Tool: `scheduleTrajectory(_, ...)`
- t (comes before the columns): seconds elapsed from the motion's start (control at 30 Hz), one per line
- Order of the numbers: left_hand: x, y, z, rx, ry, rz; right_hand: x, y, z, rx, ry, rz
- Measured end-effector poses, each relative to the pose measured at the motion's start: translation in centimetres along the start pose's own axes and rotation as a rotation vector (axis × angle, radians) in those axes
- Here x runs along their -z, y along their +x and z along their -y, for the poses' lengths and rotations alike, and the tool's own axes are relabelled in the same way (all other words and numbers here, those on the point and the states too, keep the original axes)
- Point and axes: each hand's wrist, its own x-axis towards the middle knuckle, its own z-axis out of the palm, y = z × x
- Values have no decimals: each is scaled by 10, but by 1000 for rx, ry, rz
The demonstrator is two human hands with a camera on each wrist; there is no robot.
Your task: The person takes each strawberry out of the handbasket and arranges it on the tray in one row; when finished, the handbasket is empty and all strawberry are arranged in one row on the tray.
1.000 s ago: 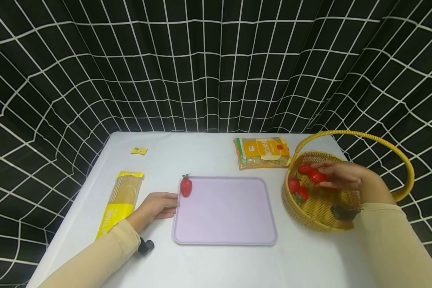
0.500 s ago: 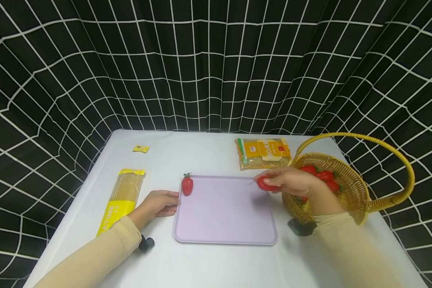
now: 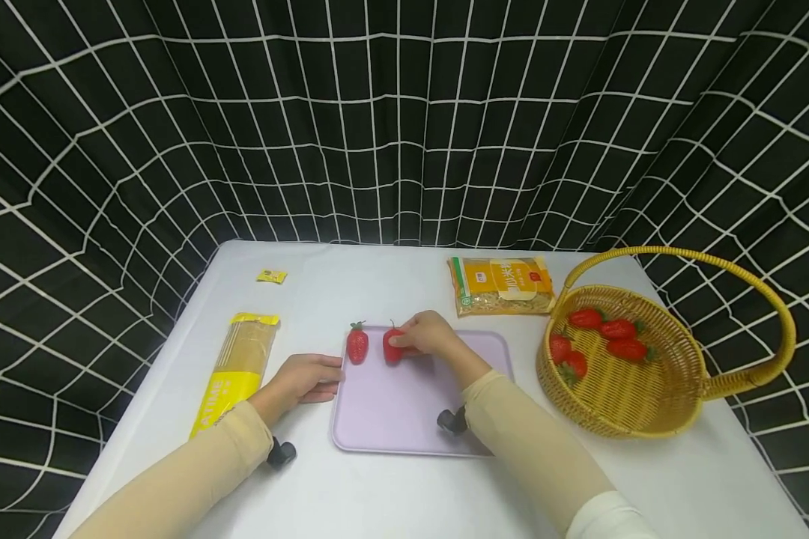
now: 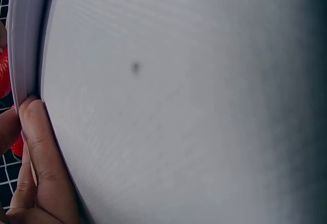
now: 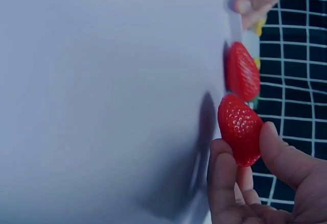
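Observation:
My right hand pinches a red strawberry between thumb and fingers, close over the far left part of the lilac tray. Beside it, a second strawberry lies in the tray's far left corner, its green leaves pointing away from me. At the tray's left edge, my left hand holds the rim, with the thumb and a finger on either side of it in the left wrist view. Several more strawberries lie in the yellow wicker basket on the right.
The basket's tall handle arches up and leans to the right. Behind the tray lies an orange bag of grain. A long yellow packet rests left of my left hand, and a small yellow sachet sits farther back.
My right hand has come out of the basket with a strawberry and moved left over the tray, beside the first strawberry. My left hand has stayed at the tray's left edge.

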Motion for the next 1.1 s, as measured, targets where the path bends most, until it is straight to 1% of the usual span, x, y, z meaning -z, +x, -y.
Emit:
scheduleTrajectory(0.17, 0, 0, 1, 1, 6, -6, -12, 4, 9, -1, -37, -26)
scheduleTrajectory(0.3, 1, 0, 1, -14, 11, -11, -17, 6, 16, 11, -69, -44)
scheduleTrajectory(0.47, -2, 1, 1, -34, 11, 2, -20, 8, 19, 12, -85, -54)
scheduleTrajectory(0.63, -2, -1, 3, -25, 31, -9, -25, 8, 20, 9, -84, -44)
scheduleTrajectory(0.73, -3, -1, 3, -31, 34, -5, -20, 7, 19, -11, -49, -26)
scheduleTrajectory(0.83, -3, -2, 2, -34, 30, 2, -3, 1, 14, 7, -7, 10)
scheduleTrajectory(0.9, -2, -3, 3, -29, 32, -2, 15, -7, 10, 36, 45, 62)
scheduleTrajectory(0.97, -2, -4, 4, -24, 36, -7, 40, -18, 3, 76, 73, 123)
scheduleTrajectory(1.03, -2, -4, 4, -23, 41, -10, 69, -29, -7, 116, 114, 208)
scheduleTrajectory(1.1, -2, -3, 4, -30, 38, -3, 101, -40, -20, 126, 137, 289)
